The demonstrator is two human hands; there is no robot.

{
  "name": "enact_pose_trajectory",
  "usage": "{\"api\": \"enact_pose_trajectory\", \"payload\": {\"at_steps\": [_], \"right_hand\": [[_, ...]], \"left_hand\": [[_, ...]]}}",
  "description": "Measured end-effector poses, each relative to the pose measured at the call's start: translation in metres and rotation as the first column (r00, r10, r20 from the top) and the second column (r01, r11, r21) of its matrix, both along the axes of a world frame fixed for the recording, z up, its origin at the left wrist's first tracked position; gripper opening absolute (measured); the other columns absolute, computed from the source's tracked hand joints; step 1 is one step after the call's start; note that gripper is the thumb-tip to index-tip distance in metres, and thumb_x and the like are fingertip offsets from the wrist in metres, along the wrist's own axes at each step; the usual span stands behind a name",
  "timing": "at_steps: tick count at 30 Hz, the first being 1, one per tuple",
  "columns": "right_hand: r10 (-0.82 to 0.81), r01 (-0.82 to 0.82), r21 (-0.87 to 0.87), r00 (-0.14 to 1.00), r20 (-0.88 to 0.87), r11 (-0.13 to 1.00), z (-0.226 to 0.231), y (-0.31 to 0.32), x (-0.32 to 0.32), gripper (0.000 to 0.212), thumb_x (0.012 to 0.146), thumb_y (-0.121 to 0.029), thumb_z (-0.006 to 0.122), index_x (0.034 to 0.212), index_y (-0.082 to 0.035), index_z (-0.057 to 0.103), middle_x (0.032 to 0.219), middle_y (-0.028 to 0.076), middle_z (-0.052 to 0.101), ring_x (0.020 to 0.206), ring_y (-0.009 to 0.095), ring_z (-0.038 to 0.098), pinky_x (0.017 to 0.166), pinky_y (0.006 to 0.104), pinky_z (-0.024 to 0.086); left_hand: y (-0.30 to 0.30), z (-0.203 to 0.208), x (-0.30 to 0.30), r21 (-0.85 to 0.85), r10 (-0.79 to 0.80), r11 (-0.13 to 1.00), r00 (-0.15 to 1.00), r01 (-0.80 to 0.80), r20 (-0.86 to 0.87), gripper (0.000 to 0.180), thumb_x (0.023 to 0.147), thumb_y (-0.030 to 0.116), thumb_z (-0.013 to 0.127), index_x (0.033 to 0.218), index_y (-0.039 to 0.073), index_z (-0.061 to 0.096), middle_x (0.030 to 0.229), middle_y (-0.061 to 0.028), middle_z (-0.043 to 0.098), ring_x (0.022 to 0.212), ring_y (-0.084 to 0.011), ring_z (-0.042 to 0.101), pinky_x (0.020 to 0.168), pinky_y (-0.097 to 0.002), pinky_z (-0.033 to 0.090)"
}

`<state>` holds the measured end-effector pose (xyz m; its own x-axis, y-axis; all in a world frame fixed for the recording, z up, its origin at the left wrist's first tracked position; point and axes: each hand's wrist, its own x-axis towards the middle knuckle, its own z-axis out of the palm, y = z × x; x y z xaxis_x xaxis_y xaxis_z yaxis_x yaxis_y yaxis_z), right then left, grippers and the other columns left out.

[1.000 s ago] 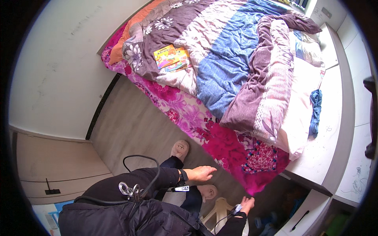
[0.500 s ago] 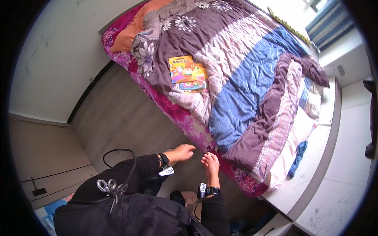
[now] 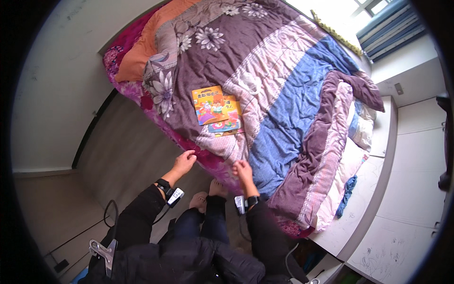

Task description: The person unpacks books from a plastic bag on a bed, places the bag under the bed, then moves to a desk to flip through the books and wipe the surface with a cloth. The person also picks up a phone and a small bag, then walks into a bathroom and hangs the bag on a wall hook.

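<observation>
Two picture books lie overlapping on the bed: an orange-yellow book [image 3: 208, 105] with cartoon figures on top, and a second colourful book [image 3: 231, 124] partly hidden under it. They rest on a purple, white and blue comforter [image 3: 288, 102] with large flower prints. My left hand [image 3: 183, 163] hovers by the pink floral edge of the bed, fingers loosely bent, holding nothing I can see. At the comforter's near edge is my right hand [image 3: 243, 173], its fingers loosely curled and slightly blurred. Whether it touches the cloth cannot be made out. Both hands are below the books.
Along the right runs a white cabinet ledge [image 3: 352, 222] with a crumpled blue cloth [image 3: 346, 196]. A folded part of the comforter lies on the bed's right side. An orange cloth [image 3: 135, 52] covers the far left corner. My bare feet [image 3: 208, 196] stand on the grey floor [image 3: 127, 137].
I have come closer to the bed, and the books now appear nearer to my hands. My hands have moved farther apart, the left one going left. The right hand's fingers are more curled.
</observation>
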<state>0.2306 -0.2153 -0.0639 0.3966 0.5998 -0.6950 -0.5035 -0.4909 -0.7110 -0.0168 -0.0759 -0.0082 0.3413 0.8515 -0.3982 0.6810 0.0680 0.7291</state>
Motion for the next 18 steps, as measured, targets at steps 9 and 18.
{"api": "enact_pose_trajectory", "payload": {"at_steps": [9, 18], "right_hand": [[0.246, -0.244, -0.035, 0.947, 0.206, 0.969, 0.004, 0.08, 0.047, 0.041, 0.091, -0.024, 0.059, 0.124, -0.001, 0.055, 0.116, 0.01, 0.062, 0.099, 0.018, 0.06, 0.079, 0.0304, 0.051], [0.169, -0.177, -0.01, 0.923, 0.346, 0.984, -0.019, 0.132, 0.091, 0.056, 0.094, -0.024, 0.056, 0.138, 0.006, 0.039, 0.139, 0.017, 0.047, 0.128, 0.024, 0.045, 0.107, 0.0314, 0.033]], "left_hand": [[0.018, -0.029, 0.036, -0.13, 0.111, 0.986, 0.991, -0.101, 0.077, 0.041, 0.087, 0.031, 0.062, 0.119, 0.005, 0.062, 0.108, -0.0148, 0.068, 0.1, -0.024, 0.065, 0.088, -0.034, 0.05], [0.163, -0.077, 0.094, 0.054, 0.303, 0.951, 0.952, -0.305, 0.053, 0.059, 0.086, 0.032, 0.066, 0.13, -0.003, 0.048, 0.12, -0.0215, 0.058, 0.103, -0.0264, 0.062, 0.088, -0.0357, 0.049]]}}
